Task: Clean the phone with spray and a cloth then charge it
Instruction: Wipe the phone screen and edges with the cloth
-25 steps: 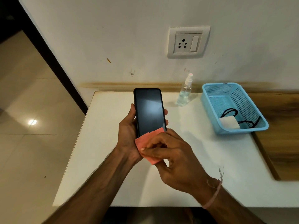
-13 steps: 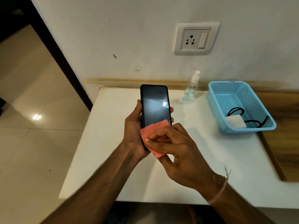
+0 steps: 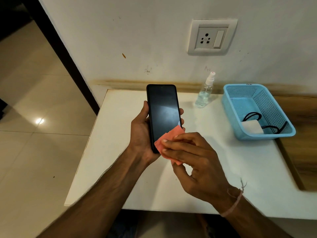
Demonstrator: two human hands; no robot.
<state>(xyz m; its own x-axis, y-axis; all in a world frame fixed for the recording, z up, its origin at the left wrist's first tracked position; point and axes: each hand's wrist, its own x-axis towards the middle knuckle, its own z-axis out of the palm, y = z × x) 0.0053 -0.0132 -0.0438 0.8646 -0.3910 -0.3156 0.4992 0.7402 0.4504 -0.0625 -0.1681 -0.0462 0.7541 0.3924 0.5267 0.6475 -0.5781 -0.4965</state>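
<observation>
A black phone (image 3: 163, 110) with a dark screen is held upright above the white table (image 3: 240, 169), gripped around its lower half by my left hand (image 3: 141, 134). My right hand (image 3: 193, 160) pinches a small pink cloth (image 3: 169, 137) and presses it on the screen's lower right corner. A clear spray bottle (image 3: 205, 93) with a white nozzle stands at the table's back edge. A white charger block (image 3: 252, 127) with a black cable (image 3: 253, 115) lies in the blue basket (image 3: 229, 107).
A white wall socket with a switch (image 3: 211, 37) sits above the bottle. A wooden surface (image 3: 301, 152) adjoins the table on the right. Tiled floor (image 3: 34, 134) and a dark door frame lie to the left.
My right hand with the cloth has stayed low on the screen, shifting slightly across its bottom. The view has drifted left, so the socket and basket sit further right.
</observation>
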